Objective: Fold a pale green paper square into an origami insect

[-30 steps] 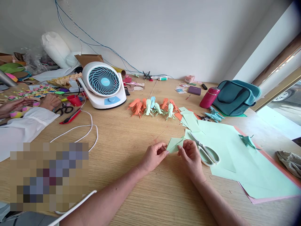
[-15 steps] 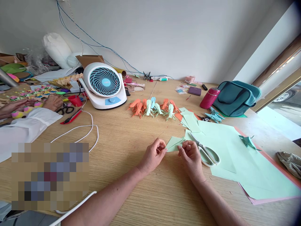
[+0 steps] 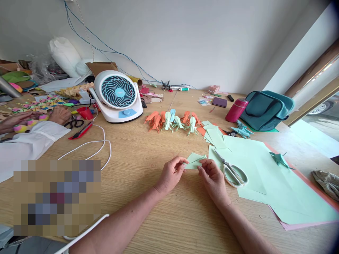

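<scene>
Between my two hands is a piece of folded pale green paper [image 3: 194,160], pointed at its ends and with a slanting crease. My left hand [image 3: 173,173] pinches its left corner between thumb and fingers. On the right side, my right hand [image 3: 212,178] grips the paper's edge with thumb and forefinger. White-handled scissors [image 3: 234,173] lie just right of my right hand, partly on large pale green sheets [image 3: 280,194]. Beyond my hands stands a row of folded orange, green and blue paper figures [image 3: 172,120]. Smaller cut green sheets [image 3: 215,135] are stacked beside it.
A white fan [image 3: 118,97] stands back left, its cable looping over the table. A red bottle [image 3: 236,110] and teal bag [image 3: 267,109] are back right. At the left, a co-worker's hands [image 3: 59,114] are near black scissors [image 3: 74,122] and a red cutter [image 3: 81,131].
Both hands have shifted slightly left with the folded paper. My right fingers have slid along its edge toward my left hand.
</scene>
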A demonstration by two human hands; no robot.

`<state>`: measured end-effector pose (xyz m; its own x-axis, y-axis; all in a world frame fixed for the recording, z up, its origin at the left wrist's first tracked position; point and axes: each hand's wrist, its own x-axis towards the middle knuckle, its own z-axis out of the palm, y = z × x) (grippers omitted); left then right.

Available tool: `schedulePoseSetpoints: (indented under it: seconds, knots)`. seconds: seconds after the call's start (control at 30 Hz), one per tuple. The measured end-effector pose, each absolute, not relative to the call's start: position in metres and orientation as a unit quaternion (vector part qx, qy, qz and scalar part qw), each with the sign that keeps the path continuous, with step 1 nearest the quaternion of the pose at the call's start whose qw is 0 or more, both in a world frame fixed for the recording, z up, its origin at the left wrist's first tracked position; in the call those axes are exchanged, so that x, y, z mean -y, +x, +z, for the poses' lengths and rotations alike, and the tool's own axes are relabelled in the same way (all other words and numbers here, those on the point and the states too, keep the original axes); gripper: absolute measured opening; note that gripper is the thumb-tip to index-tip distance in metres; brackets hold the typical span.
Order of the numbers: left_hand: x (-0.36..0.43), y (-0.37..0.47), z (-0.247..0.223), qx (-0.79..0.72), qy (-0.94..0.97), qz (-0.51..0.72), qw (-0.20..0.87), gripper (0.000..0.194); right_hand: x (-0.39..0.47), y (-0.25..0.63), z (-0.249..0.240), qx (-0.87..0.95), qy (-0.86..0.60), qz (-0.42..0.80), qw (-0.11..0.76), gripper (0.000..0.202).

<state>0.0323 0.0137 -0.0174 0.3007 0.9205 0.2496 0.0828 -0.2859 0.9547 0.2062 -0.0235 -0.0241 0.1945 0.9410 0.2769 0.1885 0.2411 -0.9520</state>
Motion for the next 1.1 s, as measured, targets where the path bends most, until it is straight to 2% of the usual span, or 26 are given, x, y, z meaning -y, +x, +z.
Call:
schedulePoseSetpoints:
  seconds: [0.2, 1.1]
  knots:
    - [-0.0162, 0.0312, -0.0183, -0.376, 0.635, 0.464, 0.489, 0.017, 0.0259, 0.2071, -0.023, 0.578, -0.539, 0.309, 0.529, 0.028]
    - [-0.0121, 0.0313, -0.0107, -0.369, 0.682, 0.467, 0.425, 0.014, 0.0261, 0.2065, -0.0189, 0.579, -0.542, 0.278, 0.543, 0.024]
